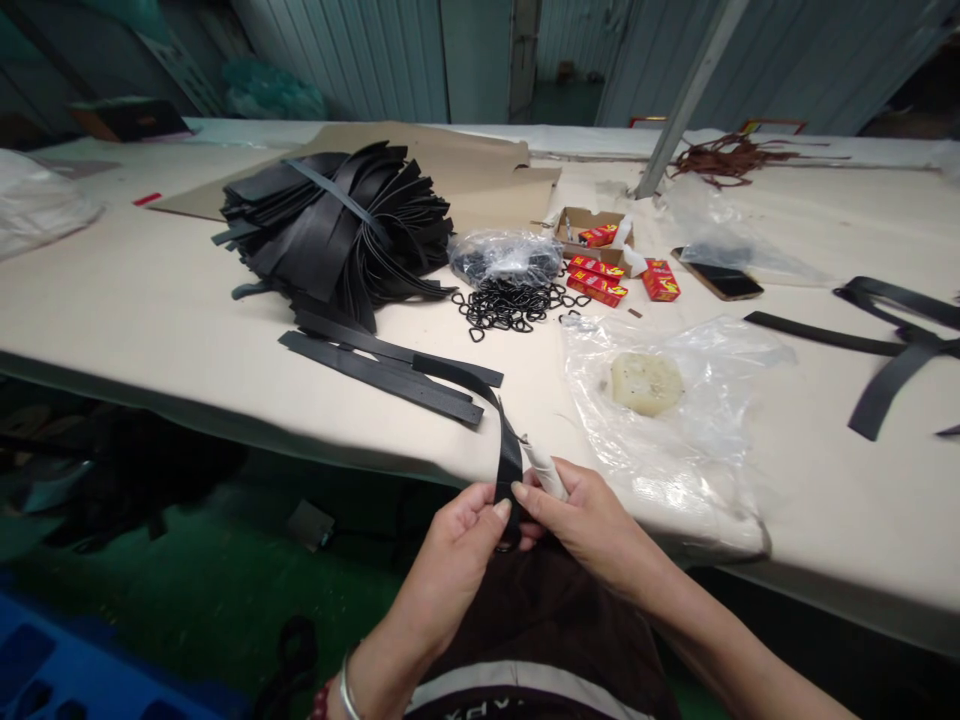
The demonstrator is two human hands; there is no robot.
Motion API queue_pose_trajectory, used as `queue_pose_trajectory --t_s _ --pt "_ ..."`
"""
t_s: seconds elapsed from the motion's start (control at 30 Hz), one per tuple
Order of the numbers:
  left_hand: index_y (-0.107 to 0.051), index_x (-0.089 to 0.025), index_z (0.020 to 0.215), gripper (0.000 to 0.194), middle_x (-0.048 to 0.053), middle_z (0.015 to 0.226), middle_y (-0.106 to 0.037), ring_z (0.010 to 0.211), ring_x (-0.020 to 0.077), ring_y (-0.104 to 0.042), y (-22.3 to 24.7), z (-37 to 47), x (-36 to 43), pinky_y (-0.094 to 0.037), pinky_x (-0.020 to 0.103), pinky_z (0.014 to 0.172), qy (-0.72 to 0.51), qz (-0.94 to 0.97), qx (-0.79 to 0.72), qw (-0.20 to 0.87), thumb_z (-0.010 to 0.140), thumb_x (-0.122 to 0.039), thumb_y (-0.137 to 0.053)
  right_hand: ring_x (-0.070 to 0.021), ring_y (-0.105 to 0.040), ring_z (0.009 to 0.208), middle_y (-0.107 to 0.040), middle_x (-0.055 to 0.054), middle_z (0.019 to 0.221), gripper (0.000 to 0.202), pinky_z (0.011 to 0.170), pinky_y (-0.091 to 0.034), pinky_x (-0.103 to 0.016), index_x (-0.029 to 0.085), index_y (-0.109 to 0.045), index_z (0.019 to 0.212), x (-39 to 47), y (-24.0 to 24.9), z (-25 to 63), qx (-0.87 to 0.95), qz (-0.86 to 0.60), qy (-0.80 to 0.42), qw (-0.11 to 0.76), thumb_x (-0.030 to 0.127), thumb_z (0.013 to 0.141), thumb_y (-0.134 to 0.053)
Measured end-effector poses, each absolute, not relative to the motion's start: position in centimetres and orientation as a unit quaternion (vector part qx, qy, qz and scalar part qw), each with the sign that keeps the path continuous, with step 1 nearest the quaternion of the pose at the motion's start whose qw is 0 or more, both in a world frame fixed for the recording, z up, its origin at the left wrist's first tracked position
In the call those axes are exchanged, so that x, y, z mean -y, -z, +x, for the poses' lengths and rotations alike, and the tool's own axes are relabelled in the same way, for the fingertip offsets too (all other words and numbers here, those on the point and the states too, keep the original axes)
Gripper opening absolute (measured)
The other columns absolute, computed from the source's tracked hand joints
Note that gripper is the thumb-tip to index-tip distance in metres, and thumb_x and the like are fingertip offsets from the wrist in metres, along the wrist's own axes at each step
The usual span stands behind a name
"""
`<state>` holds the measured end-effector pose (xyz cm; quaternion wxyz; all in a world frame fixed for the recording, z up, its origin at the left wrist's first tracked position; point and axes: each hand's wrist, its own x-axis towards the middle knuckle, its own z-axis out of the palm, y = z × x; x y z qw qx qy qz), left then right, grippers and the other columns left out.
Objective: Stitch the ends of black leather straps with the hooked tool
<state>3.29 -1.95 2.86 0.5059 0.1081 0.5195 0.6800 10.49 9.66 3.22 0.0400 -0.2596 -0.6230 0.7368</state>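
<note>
Between both hands, just off the table's front edge, is one end of a black strap point(509, 452). My left hand point(469, 535) pinches that end from the left, thumb on top. My right hand point(577, 505) grips it from the right with its thumb pressed on the strap. A thin tool with a white-wrapped handle point(546, 470) also sits in my right hand, its pointed tip up and away from me. The strap's far end curves back onto the table beside several flat black strips point(382, 378). A dark ring shape shows below my fingers, partly hidden.
A large tied bundle of black strips point(330, 225) lies at the back left. Black metal rings point(510, 305) are piled near red small boxes point(596, 285). A yellowish wax-like block point(646, 384) rests on clear plastic. A phone point(718, 273) and more black straps point(885, 340) lie right.
</note>
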Motion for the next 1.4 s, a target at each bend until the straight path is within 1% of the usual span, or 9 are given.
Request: queue_pose_trajectory --t_s 0.13,0.27,0.43,0.67,0.8,0.93,1.0,1.23,1.4 --pt "-0.065 -0.010 0.092 0.021 0.006 0.075 -0.066 0.070 0.0164 -0.058 -3.0 3.3 1.9 -0.044 0.028 0.070 -0.666 0.119 -0.532 0.510 0.084 -0.026 -0.055 -0.0105 -0.047 0.049 -0.044 0.006 0.053 0.031 0.051 -0.048 -0.026 0.017 -0.044 0.071 -9.7 -3.0 10.8 0.585 -0.241 -0.774 0.034 0.041 0.074 -0.063" --pt "-0.066 -0.009 0.085 0.019 0.005 0.069 -0.066 0.066 0.0150 -0.056 -2.8 3.5 1.7 -0.044 0.026 0.067 -0.658 0.127 -0.545 0.504 0.082 -0.026 -0.058 -0.0100 -0.047 0.047 -0.045 0.006 0.051 0.026 0.050 -0.047 -0.025 0.017 -0.043 0.071 -9.7 -2.6 11.0 0.595 -0.239 -0.766 0.042 0.036 0.078 -0.059" --pt "-0.067 -0.010 0.083 0.019 0.005 0.069 -0.066 0.065 0.0148 -0.057 -2.5 3.6 1.5 -0.044 0.025 0.065 -0.648 0.138 -0.551 0.507 0.081 -0.028 -0.060 -0.0094 -0.046 0.045 -0.044 0.006 0.051 0.025 0.048 -0.046 -0.024 0.018 -0.042 0.070 -9.5 -2.3 11.4 0.603 -0.256 -0.753 0.064 0.036 0.078 -0.057" --pt "-0.067 -0.010 0.087 0.022 0.008 0.076 -0.068 0.067 0.0172 -0.060 -2.7 3.8 1.1 -0.047 0.028 0.066 -0.657 0.100 -0.537 0.520 0.081 -0.029 -0.060 -0.0095 -0.047 0.045 -0.043 0.006 0.055 0.029 0.047 -0.048 -0.024 0.018 -0.042 0.072 -10.0 -3.2 12.0 0.593 -0.267 -0.754 0.093 0.044 0.081 -0.053" --pt "-0.068 -0.010 0.085 0.020 0.008 0.074 -0.067 0.065 0.0160 -0.058 -2.7 3.8 0.8 -0.046 0.027 0.064 -0.666 0.102 -0.525 0.519 0.081 -0.028 -0.061 -0.0102 -0.051 0.047 -0.045 0.005 0.057 0.019 0.046 -0.047 -0.022 0.019 -0.046 0.077 -9.8 -2.8 12.4 0.648 -0.268 -0.701 0.129 0.036 0.084 -0.050" --pt "-0.069 -0.011 0.088 0.017 0.005 0.069 -0.064 0.062 0.0139 -0.053 -2.7 3.9 0.6 -0.043 0.024 0.060 -0.675 0.122 -0.520 0.509 0.082 -0.024 -0.059 -0.0104 -0.051 0.048 -0.044 0.006 0.055 0.008 0.050 -0.048 -0.021 0.020 -0.048 0.078 -9.6 -2.1 12.5 0.694 -0.246 -0.664 0.127 0.024 0.084 -0.049" --pt "-0.069 -0.011 0.089 0.017 0.004 0.069 -0.063 0.064 0.0135 -0.053 -2.8 3.9 0.6 -0.043 0.024 0.062 -0.676 0.127 -0.516 0.511 0.083 -0.023 -0.057 -0.0105 -0.051 0.048 -0.044 0.006 0.055 0.006 0.049 -0.047 -0.021 0.019 -0.048 0.079 -9.7 -2.0 12.5 0.698 -0.256 -0.658 0.120 0.023 0.083 -0.048" --pt "-0.067 -0.013 0.093 0.018 0.005 0.075 -0.066 0.072 0.0159 -0.057 -3.2 4.0 0.8 -0.043 0.025 0.066 -0.674 0.144 -0.501 0.524 0.086 -0.022 -0.053 -0.0109 -0.050 0.047 -0.044 0.006 0.055 0.010 0.047 -0.047 -0.023 0.019 -0.049 0.083 -9.7 -2.7 12.5 0.659 -0.271 -0.694 0.101 0.028 0.081 -0.052" --pt "-0.067 -0.012 0.089 0.018 0.007 0.076 -0.066 0.071 0.0173 -0.059 -3.2 4.2 0.8 -0.045 0.027 0.067 -0.673 0.133 -0.512 0.517 0.084 -0.025 -0.056 -0.0088 -0.043 0.044 -0.038 0.009 0.051 0.022 0.050 -0.048 -0.025 0.018 -0.046 0.085 -9.6 -2.8 12.4 0.570 -0.245 -0.779 0.089 0.037 0.081 -0.055"
